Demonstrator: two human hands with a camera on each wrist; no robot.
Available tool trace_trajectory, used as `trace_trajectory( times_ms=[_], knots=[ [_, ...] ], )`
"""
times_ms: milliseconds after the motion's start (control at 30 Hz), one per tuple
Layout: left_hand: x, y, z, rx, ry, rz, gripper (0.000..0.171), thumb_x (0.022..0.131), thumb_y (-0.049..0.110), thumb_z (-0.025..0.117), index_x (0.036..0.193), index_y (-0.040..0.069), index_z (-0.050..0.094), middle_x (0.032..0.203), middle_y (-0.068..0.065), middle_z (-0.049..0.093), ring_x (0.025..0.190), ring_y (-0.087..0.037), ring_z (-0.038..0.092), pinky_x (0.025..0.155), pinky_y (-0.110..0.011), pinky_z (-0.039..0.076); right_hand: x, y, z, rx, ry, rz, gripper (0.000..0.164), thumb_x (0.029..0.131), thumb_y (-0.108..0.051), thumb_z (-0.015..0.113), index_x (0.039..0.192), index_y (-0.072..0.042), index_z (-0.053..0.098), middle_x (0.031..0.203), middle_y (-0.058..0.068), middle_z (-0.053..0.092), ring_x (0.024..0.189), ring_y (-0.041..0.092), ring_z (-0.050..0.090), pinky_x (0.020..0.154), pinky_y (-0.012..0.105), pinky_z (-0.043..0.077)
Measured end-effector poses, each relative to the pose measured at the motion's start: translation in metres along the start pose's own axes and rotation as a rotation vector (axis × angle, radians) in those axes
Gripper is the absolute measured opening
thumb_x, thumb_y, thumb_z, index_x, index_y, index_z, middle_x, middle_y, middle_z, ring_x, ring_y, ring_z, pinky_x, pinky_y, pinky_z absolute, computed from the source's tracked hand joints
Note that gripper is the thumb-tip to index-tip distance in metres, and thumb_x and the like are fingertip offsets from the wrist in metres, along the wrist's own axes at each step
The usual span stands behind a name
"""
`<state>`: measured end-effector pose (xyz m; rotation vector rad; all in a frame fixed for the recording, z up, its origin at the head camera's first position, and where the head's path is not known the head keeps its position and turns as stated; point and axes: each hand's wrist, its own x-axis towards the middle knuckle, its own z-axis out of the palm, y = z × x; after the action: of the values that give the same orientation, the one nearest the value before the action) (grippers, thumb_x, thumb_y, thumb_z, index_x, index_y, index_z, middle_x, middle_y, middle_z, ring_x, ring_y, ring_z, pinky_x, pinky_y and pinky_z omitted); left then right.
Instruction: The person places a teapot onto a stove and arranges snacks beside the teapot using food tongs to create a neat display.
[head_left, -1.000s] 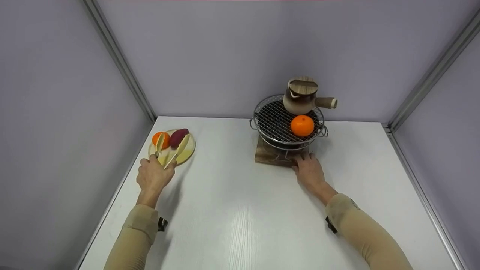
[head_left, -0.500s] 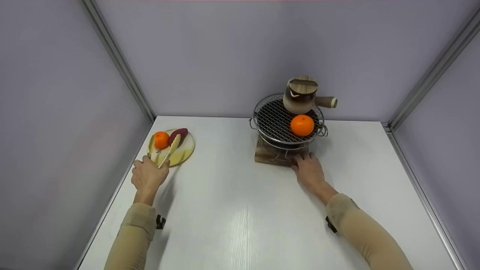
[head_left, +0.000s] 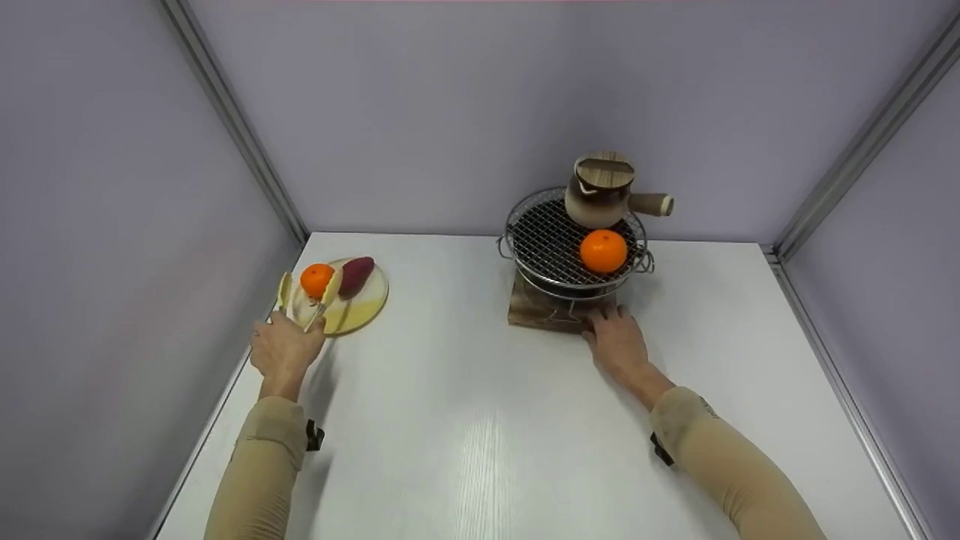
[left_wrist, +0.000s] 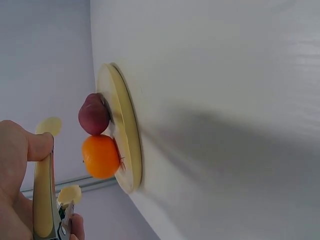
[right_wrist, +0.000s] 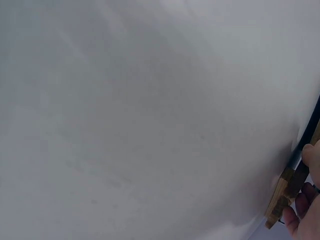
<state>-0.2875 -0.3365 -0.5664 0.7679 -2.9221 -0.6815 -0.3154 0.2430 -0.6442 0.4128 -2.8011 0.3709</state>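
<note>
My left hand [head_left: 285,349] holds a pair of tongs [left_wrist: 44,200] with cream-coloured tips, spread apart. The tips stand in front of a small orange [head_left: 316,279], one to each side; whether they touch it I cannot tell. Beside the orange lies a purple sweet potato [head_left: 356,276], both on a round yellow and white plate [head_left: 364,311]. At the other side, my right hand [head_left: 619,343] grips the front right edge of a wooden base [head_left: 544,309]. Its thumb and fingers lie about that edge in the right wrist view.
On the base stands a round grill with a wire mesh [head_left: 544,229]. A larger orange [head_left: 603,251] and a brown pot [head_left: 596,206] with a wooden lid and side handle sit on the mesh. Grey walls enclose the white table [head_left: 465,405] at the back and sides.
My left hand has moved left with the tongs, from over the plate's middle to around the small orange. The right hand has stayed on the wooden base.
</note>
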Motion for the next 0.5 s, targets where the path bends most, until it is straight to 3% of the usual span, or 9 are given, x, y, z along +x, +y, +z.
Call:
trace_trajectory(
  times_ms=[367,500],
  knots=[
    [0.012,-0.009,0.007,-0.012,-0.012,-0.049,0.091,0.103,0.058,0.061,0.152,-0.017,0.047,0.145,-0.045,0.051,0.132,-0.061,0.057,0.106,-0.071,0.053,0.0,0.0,-0.001,0.01,-0.009,0.003,0.04,0.102,-0.018,0.082,0.136,-0.004,0.068,0.139,0.027,0.066,0.122,0.05,0.063,0.106,0.064,0.056],
    [0.017,-0.008,0.011,-0.015,0.006,-0.053,0.089,0.103,0.057,0.061,0.149,-0.018,0.049,0.144,-0.046,0.052,0.131,-0.063,0.057,0.104,-0.072,0.052,0.0,0.0,-0.001,0.014,0.004,0.003,0.038,0.102,-0.017,0.083,0.135,-0.004,0.069,0.135,0.027,0.067,0.118,0.05,0.064,0.102,0.063,0.056]
  ],
)
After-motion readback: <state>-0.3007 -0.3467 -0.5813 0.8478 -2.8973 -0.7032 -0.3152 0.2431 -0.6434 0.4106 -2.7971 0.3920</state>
